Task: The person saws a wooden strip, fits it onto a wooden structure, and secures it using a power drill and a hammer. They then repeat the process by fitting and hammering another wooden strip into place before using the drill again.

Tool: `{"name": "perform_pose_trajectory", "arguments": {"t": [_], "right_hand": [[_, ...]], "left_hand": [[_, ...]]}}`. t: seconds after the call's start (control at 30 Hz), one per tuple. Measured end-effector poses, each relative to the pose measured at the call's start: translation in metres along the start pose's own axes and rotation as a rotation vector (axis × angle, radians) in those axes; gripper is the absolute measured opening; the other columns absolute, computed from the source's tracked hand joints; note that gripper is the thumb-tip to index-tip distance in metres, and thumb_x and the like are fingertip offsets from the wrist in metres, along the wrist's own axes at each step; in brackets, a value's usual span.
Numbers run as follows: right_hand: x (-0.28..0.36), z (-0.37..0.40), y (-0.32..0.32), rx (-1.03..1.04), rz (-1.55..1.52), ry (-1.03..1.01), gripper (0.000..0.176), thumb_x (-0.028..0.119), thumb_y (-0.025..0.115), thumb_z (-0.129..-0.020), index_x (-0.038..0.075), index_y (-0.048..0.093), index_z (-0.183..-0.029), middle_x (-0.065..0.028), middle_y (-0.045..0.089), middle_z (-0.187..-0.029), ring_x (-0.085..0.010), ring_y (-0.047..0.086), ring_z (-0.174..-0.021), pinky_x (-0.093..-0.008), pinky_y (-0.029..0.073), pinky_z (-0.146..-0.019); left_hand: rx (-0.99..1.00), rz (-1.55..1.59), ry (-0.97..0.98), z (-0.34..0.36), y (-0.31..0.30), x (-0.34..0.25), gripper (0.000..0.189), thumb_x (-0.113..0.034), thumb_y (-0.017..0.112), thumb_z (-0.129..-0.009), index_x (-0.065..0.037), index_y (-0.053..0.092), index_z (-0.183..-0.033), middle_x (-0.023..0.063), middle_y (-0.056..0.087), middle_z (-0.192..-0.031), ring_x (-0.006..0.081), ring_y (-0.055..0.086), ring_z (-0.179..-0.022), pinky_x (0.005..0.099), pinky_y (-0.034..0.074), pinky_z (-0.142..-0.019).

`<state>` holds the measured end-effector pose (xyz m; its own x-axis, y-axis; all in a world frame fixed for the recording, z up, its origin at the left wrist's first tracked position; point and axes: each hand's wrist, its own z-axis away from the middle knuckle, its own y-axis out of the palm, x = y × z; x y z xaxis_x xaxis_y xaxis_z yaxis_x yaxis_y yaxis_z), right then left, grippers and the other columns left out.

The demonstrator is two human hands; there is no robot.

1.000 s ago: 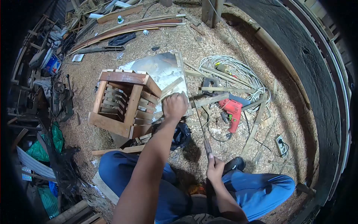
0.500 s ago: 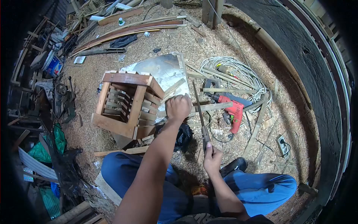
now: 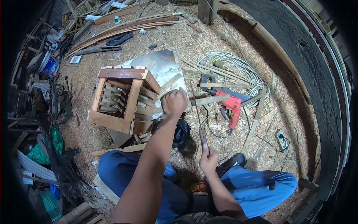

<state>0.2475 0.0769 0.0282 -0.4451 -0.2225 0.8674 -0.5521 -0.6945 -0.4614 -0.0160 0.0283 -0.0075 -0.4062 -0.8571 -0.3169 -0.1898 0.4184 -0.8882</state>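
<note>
My left hand [image 3: 175, 101] is closed on a narrow wooden slat [image 3: 210, 100], pressing it down at the edge of the pale board [image 3: 158, 67]. The slat's free end sticks out to the right. In my right hand [image 3: 209, 160] is the handle of a handsaw [image 3: 198, 115], seen nearly edge-on. Its thin dark blade points away from me and crosses the slat just right of my left hand. Whether the teeth are in the wood cannot be made out. Left of my left hand stands a wooden frame with slatted sides [image 3: 123, 99].
A red power drill [image 3: 234, 108] lies right of the saw, near a coiled pale cable [image 3: 242, 69] and loose slats. A power socket [image 3: 281, 140] sits farther right. A black plastic bag [image 3: 181, 133] lies below my left hand. Wood shavings cover the ground; long strips [image 3: 123, 31] lie at the back.
My right hand has drawn the saw slightly back toward me. My left hand keeps its hold on the slat. The whole view has shifted a little.
</note>
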Motion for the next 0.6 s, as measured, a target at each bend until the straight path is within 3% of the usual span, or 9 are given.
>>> {"name": "perform_pose_trajectory", "arguments": {"t": [0.1,0.17,0.27,0.53,0.6], "right_hand": [[0.008,-0.029,0.006,0.026,-0.120,-0.044,0.051,0.029,0.059,-0.105,-0.001,0.058,-0.064,-0.0043,0.048,-0.050,-0.0127,0.047,-0.047,-0.0373,0.035,-0.046],[0.013,-0.033,0.003,0.053,-0.133,0.032,0.052,0.029,0.059,-0.105,-0.001,0.058,-0.063,-0.0043,0.048,-0.050,-0.0120,0.048,-0.048,-0.0368,0.035,-0.047],[-0.005,0.007,-0.016,0.059,-0.055,-0.001,0.053,0.029,0.058,-0.105,-0.001,0.057,-0.062,-0.0041,0.048,-0.050,-0.0112,0.047,-0.048,-0.0365,0.035,-0.047],[0.009,-0.036,0.004,0.039,-0.086,0.033,0.055,0.030,0.057,-0.106,-0.004,0.055,-0.062,-0.0044,0.040,-0.049,-0.0123,0.039,-0.048,-0.0379,0.032,-0.047],[-0.002,-0.008,-0.009,0.053,-0.105,0.017,0.053,0.029,0.059,-0.105,-0.004,0.055,-0.063,-0.0057,0.041,-0.050,-0.0117,0.040,-0.050,-0.0379,0.032,-0.047]], "left_hand": [[-0.033,-0.016,-0.024,0.001,0.000,0.000,0.034,-0.023,0.058,-0.095,-0.004,0.072,-0.070,0.0177,0.072,-0.074,0.0385,0.070,-0.066,0.0498,0.057,-0.067],[-0.060,-0.037,-0.023,-0.001,-0.001,0.001,0.035,-0.023,0.058,-0.095,-0.004,0.072,-0.069,0.0181,0.072,-0.074,0.0387,0.070,-0.066,0.0496,0.057,-0.066],[-0.027,-0.026,-0.042,-0.003,-0.003,-0.002,0.036,-0.022,0.058,-0.095,-0.004,0.071,-0.068,0.0186,0.072,-0.073,0.0391,0.070,-0.066,0.0496,0.058,-0.066],[-0.019,-0.017,-0.051,-0.002,0.000,-0.001,0.038,-0.022,0.057,-0.096,-0.003,0.072,-0.067,0.0182,0.072,-0.074,0.0387,0.071,-0.067,0.0498,0.058,-0.067],[-0.015,-0.012,-0.057,0.000,0.002,-0.001,0.038,-0.022,0.057,-0.096,-0.003,0.072,-0.066,0.0184,0.072,-0.074,0.0392,0.071,-0.067,0.0504,0.058,-0.067]]}}
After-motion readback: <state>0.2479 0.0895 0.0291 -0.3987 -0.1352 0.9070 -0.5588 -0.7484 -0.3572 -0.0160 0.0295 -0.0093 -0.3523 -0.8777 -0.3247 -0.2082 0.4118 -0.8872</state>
